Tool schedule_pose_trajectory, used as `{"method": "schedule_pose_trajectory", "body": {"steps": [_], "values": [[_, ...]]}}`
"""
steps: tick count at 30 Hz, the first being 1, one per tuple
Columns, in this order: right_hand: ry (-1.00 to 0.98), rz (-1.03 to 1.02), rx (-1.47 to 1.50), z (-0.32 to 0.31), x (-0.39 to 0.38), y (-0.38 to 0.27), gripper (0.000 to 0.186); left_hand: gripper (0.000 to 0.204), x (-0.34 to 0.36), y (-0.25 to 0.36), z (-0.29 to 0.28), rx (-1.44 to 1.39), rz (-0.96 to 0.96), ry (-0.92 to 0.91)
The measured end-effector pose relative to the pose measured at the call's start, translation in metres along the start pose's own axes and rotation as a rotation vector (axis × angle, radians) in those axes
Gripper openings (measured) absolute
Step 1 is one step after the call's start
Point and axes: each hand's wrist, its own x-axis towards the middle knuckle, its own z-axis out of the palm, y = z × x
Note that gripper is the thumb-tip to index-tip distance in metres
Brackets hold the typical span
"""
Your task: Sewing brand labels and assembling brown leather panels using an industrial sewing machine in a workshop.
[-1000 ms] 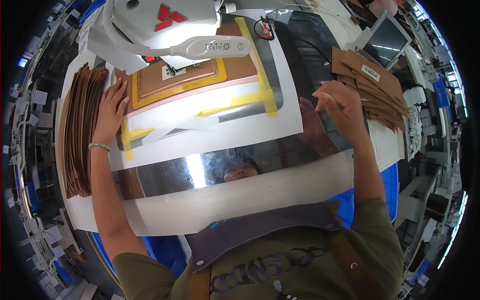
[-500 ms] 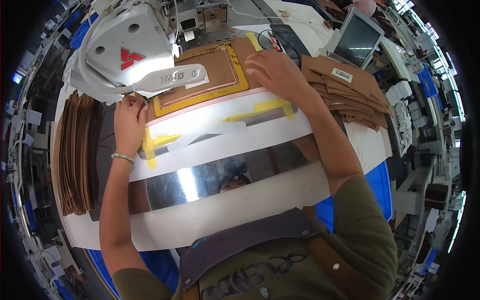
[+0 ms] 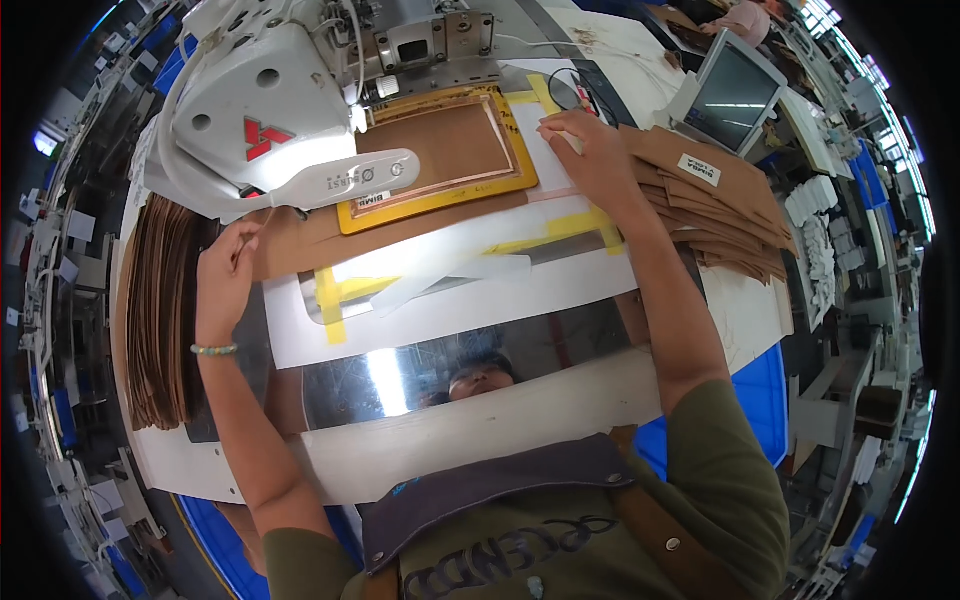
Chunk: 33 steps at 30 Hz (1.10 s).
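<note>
Fingers (image 3: 238, 243) of left hand (image 3: 225, 285) pinching brown sheet (image 3: 300, 246), right hand (image 3: 598, 162) loosely bent

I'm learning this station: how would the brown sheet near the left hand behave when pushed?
The brown sheet likely slides rather than rolls, since it lies flat. It looks thin, so it's probably light and may flex.

Tabletop (image 3: 400, 450): white. Metal plate (image 3: 560, 345) lies across it, reflective. Left of plate: long stack of thin brown pieces (image 3: 160, 320). Right of plate: fanned brown pile (image 3: 735, 205). Beyond plate, far right: grey-framed screen (image 3: 735, 95).
</note>
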Motion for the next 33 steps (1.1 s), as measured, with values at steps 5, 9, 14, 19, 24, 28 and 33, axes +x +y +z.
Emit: {"method": "schedule_pose_trajectory", "body": {"steps": [5,9,14,19,24,28,33], "values": [[-0.061,-0.005,-0.016,0.001,0.000,0.002,0.019,0.034,-0.077,-0.012,-0.101,-0.356,-0.288,-0.303],[-0.125,0.015,0.012,0.000,0.002,-0.001,0.019,0.045,-0.127,-0.041,-0.128,-0.190,-0.427,-0.174],[-0.155,0.060,-0.032,-0.002,0.003,-0.003,0.022,0.057,-0.148,-0.082,-0.095,-0.240,-0.578,0.087],[-0.175,0.091,-0.045,-0.003,0.004,0.001,0.024,0.039,-0.130,-0.095,-0.044,0.483,-0.510,0.313],[-0.193,0.119,-0.083,-0.004,0.003,0.005,0.025,0.017,-0.112,-0.093,-0.021,0.521,-0.318,0.419],[-0.226,0.071,-0.124,-0.005,0.007,0.012,0.028,0.017,-0.133,-0.084,-0.028,0.674,-0.268,0.541],[-0.277,0.072,-0.206,-0.004,0.013,0.031,0.032,0.049,-0.143,-0.080,-0.010,0.704,-0.417,0.476]]}}
